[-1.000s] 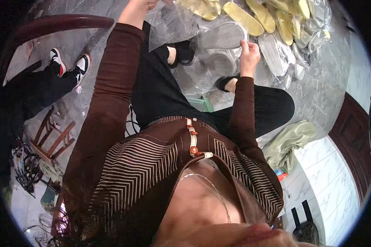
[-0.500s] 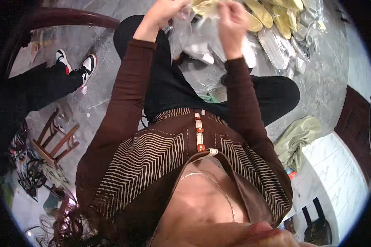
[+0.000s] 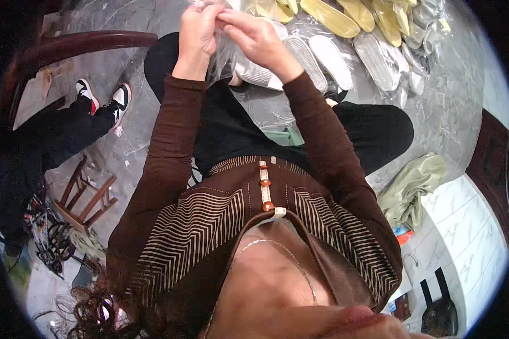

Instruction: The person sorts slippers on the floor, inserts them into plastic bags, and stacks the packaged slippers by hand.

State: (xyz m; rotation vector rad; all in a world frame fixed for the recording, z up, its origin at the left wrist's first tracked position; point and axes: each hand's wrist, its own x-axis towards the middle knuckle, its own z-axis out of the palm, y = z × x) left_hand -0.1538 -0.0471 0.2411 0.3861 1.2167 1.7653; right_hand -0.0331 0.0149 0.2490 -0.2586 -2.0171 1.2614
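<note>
1 left hand pinches clear plastic, apparently steadying it | right hand half-curled, hold I can't tell | white slippers inside right edge of floor

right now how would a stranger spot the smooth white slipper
Find the yellow slippers on the grey floor. Just below them in the picture, look between two ridged pale slippers. The smooth white slipper lies there, set apart by its plain, unridged face.

Bright light leaves pale glare on the grey floor, whose edges bow with fisheye distortion, fading into black corners.
</note>
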